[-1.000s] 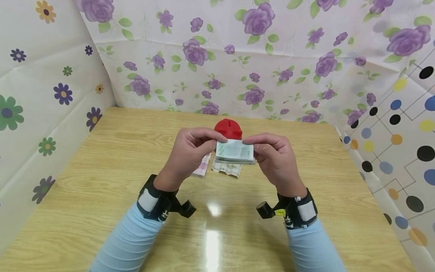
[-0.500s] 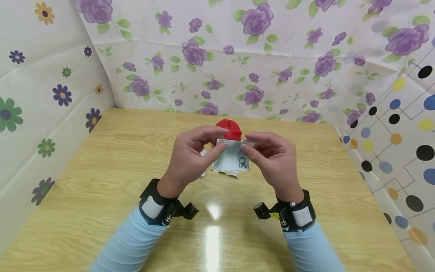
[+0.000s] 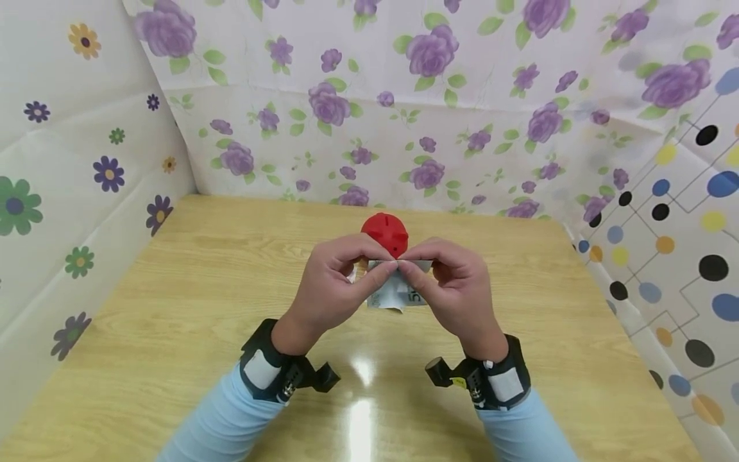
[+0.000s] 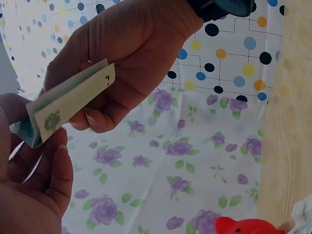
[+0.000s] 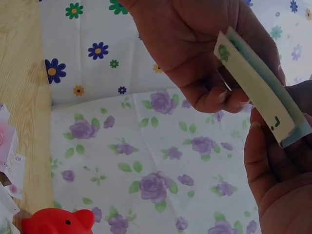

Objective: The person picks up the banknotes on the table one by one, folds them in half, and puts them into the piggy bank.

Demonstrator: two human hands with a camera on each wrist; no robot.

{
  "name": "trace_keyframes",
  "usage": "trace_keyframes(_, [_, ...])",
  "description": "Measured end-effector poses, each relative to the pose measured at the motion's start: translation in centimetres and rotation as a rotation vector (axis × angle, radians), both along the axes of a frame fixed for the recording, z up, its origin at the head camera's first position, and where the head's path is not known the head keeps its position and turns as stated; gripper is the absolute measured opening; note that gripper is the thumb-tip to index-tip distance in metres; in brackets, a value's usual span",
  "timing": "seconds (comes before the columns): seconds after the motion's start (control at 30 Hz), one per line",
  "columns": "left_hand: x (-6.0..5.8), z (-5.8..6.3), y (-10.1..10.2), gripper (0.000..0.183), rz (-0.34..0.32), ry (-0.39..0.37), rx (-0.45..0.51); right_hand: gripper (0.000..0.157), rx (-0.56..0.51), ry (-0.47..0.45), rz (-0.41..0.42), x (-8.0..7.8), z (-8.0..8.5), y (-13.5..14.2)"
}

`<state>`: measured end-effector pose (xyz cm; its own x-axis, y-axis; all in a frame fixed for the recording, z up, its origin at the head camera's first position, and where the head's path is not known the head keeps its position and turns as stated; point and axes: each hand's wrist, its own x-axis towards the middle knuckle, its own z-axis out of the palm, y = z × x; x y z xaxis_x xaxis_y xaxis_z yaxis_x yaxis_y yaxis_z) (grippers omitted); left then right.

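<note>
A green banknote marked 50 (image 3: 392,292) is folded lengthwise between the two hands. My left hand (image 3: 335,282) pinches it by the fold with thumb and fingertips, and my right hand (image 3: 447,285) does the same from the other side, the thumb tips almost meeting at the middle. Seen from the left wrist, the banknote (image 4: 73,105) makes a narrow two-layer strip; the right wrist view shows the folded banknote (image 5: 256,92) with its layers slightly apart. Just beyond the hands sits a red piggy bank (image 3: 383,231) with a slot on top.
More paper notes lie on the wooden table (image 3: 190,321), largely hidden behind the hands: pink notes (image 5: 7,146) at the left and a creased pale note (image 4: 304,214). Flowered cloth (image 3: 369,109) hangs behind the table, with patterned cloth along both sides.
The banknote, flat and facing up earlier, has been turned and folded along its length. Both hands have drawn inward until the thumbs nearly touch, and the view has tilted slightly up.
</note>
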<state>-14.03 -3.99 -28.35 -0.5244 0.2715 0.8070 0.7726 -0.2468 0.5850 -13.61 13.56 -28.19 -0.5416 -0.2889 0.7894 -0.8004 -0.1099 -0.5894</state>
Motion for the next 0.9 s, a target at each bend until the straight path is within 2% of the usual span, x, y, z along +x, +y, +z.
trace_keyframes(0.27, [0.18,-0.09,0.11,0.026,-0.022,0.058,0.060,0.024,0.034,0.045,-0.002,0.46,0.09,-0.43])
trace_keyframes(0.43, [0.17,-0.21,0.10,0.022,-0.019,0.052,0.055,0.021,-0.003,0.030,0.001,0.68,0.08,-0.49])
trace_keyframes(0.63, [0.15,-0.24,-0.02,0.024,-0.016,0.001,0.060,0.022,-0.072,0.007,-0.011,0.69,0.12,-0.48])
trace_keyframes(0.9, [0.14,-0.06,-0.02,0.018,-0.017,-0.001,0.073,0.023,-0.086,-0.011,-0.005,0.61,0.16,-0.27])
